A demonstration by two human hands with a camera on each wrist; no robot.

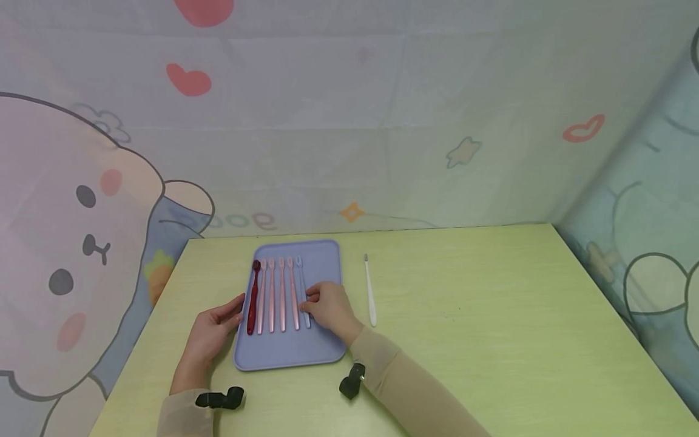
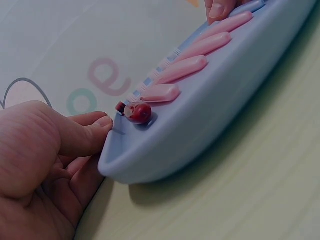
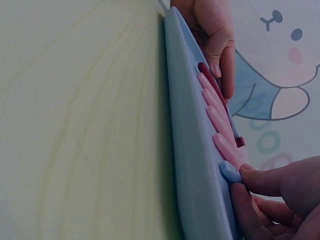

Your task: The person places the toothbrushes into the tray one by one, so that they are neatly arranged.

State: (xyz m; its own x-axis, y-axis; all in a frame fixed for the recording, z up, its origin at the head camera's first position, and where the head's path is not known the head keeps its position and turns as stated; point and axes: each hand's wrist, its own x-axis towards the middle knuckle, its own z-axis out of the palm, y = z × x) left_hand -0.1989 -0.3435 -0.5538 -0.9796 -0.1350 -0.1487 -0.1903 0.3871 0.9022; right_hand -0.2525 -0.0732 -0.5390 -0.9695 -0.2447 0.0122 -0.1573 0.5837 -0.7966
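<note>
A lavender-blue tray (image 1: 286,357) holds a row of toothbrushes, heads toward the back. At the row's left lies a dark red toothbrush (image 1: 253,306); several pink toothbrushes (image 1: 282,297) follow, then a light blue toothbrush (image 1: 301,276) on the right. My right hand (image 1: 332,308) pinches the blue one by its handle between thumb and fingers, as the blue handle end (image 3: 229,171) shows in the right wrist view. At the tray's left edge, my left hand (image 1: 210,334) holds the rim between thumb and fingers; the left wrist view shows the thumb against the tray wall (image 2: 200,127).
A white toothbrush (image 1: 370,294) lies on the pale green wooden table (image 1: 491,315), just right of the tray. Behind the table hangs a printed cloth backdrop (image 1: 327,91), which continues along both sides.
</note>
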